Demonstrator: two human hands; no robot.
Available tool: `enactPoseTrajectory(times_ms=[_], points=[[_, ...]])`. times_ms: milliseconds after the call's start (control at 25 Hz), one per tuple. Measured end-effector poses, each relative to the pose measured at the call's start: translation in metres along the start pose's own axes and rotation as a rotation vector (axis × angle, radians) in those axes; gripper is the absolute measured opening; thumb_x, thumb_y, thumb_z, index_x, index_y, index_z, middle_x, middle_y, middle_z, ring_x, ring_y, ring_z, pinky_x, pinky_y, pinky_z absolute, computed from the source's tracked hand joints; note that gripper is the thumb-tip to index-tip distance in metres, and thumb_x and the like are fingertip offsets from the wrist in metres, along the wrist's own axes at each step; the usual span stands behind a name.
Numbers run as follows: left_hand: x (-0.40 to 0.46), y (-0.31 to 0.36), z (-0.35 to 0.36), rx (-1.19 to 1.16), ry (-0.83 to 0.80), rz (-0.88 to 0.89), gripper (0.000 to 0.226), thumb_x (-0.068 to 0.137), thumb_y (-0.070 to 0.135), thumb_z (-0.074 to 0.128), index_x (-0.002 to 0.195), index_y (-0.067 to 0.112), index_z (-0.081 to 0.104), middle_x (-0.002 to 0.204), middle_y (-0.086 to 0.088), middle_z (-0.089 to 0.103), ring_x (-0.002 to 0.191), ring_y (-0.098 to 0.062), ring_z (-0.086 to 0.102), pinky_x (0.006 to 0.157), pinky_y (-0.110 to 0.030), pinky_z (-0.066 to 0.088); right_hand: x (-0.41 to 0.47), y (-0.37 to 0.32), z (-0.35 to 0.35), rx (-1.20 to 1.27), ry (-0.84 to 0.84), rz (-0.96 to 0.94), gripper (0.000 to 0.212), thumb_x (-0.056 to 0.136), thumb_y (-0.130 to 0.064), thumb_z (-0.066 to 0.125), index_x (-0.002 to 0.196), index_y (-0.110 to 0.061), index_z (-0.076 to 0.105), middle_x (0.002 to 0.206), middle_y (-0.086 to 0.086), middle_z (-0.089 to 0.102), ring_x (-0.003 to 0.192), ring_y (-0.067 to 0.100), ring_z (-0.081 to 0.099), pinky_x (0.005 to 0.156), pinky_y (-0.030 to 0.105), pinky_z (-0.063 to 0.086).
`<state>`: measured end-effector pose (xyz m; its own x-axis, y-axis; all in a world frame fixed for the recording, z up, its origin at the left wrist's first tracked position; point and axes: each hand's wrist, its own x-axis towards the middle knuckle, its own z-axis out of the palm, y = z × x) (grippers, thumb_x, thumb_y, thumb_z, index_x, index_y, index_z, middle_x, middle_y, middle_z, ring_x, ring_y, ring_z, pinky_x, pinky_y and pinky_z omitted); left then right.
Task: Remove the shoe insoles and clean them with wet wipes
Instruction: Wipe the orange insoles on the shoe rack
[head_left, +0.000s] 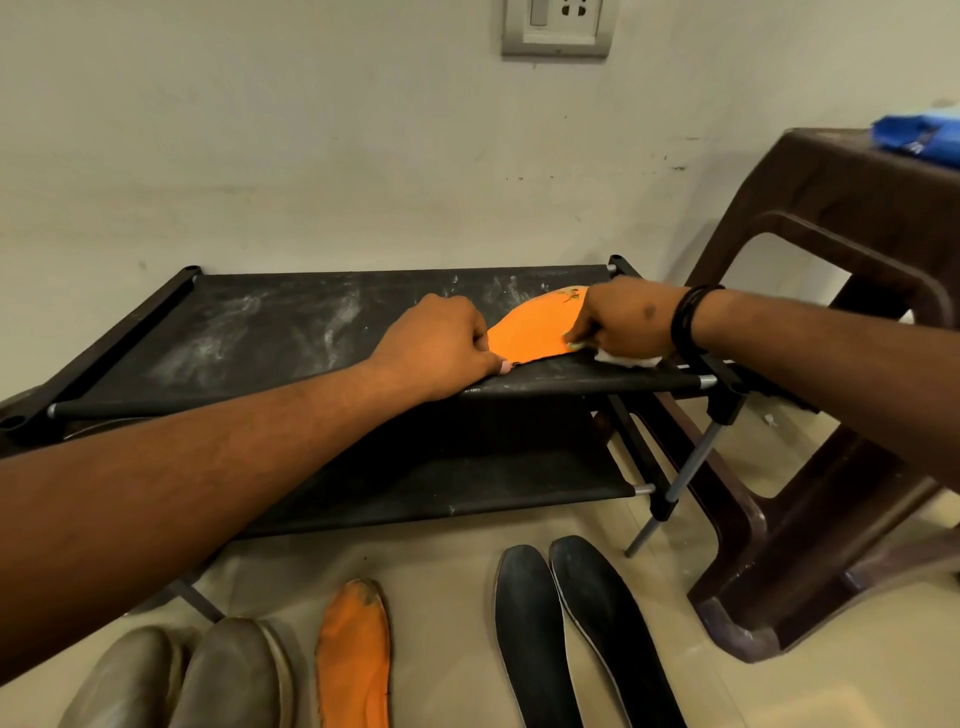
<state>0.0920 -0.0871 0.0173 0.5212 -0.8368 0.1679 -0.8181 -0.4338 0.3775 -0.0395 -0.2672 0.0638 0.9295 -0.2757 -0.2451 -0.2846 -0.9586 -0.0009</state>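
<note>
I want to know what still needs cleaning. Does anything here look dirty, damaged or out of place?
Yes. The rack's top shelf is smeared with whitish dust. The orange insole on the floor has dark grime at its toe end. The orange insole being wiped shows dark marks at its far end.

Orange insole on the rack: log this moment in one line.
orange insole on rack top | left hand pins it | right hand rubs wet wipe | second orange insole on floor

This looks like a room in a home. A black shoe rack (322, 332) stands under the hands by a wall, shoes (176, 675) below them, a brown plastic stool (831, 364) to the right.
</note>
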Motion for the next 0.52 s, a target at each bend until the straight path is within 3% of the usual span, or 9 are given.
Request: enactPoseTrajectory(times_ms=[160,240,320,400,520], points=[[0.001,-0.001,0.001,-0.012,-0.011,0.006,0.030,0.081,0.050,0.076,0.075,0.021,0.076,0.097,0.000,0.077,0.083,-0.015,0.069,0.081,-0.038,0.059,-0.006,0.002,-0.004,0.100,-0.025,-0.030,0.039,0.099,-0.004,0.043,0.128,-0.020,0.063,0.112,-0.006,0.070,0.085,0.011,0.058,0.089,0.018,0.046],[0.002,-0.002,0.001,-0.013,-0.008,0.007,0.030,0.081,0.049,0.077,0.075,0.020,0.076,0.095,-0.001,0.077,0.082,-0.015,0.069,0.081,-0.038,0.059,-0.004,0.006,-0.002,0.024,0.023,0.032,0.039,0.099,-0.006,0.043,0.131,-0.019,0.061,0.125,-0.002,0.066,0.092,0.011,0.056,0.094,0.019,0.042],[0.003,-0.003,0.001,-0.017,-0.008,0.008,0.030,0.081,0.049,0.077,0.075,0.020,0.076,0.095,0.000,0.077,0.083,-0.016,0.069,0.082,-0.039,0.059,-0.003,0.001,0.002,0.062,-0.010,-0.023,0.035,0.100,-0.010,0.046,0.132,-0.017,0.061,0.130,-0.002,0.063,0.101,0.007,0.053,0.101,0.023,0.039],[0.003,-0.004,0.001,-0.019,-0.011,0.009,0.030,0.081,0.049,0.077,0.075,0.020,0.076,0.096,0.000,0.077,0.084,-0.016,0.069,0.082,-0.040,0.059,-0.001,0.001,0.005,0.141,0.000,-0.057,0.034,0.100,-0.011,0.047,0.131,-0.017,0.061,0.129,-0.003,0.064,0.101,0.007,0.055,0.099,0.023,0.040],[0.004,-0.003,0.003,-0.014,-0.006,0.008,0.031,0.080,0.050,0.077,0.073,0.020,0.075,0.094,0.000,0.077,0.082,-0.016,0.069,0.081,-0.040,0.059,0.005,0.009,0.007,0.068,0.059,-0.003,0.035,0.100,-0.011,0.047,0.132,-0.019,0.060,0.132,-0.002,0.062,0.102,0.014,0.061,0.097,0.022,0.041]])
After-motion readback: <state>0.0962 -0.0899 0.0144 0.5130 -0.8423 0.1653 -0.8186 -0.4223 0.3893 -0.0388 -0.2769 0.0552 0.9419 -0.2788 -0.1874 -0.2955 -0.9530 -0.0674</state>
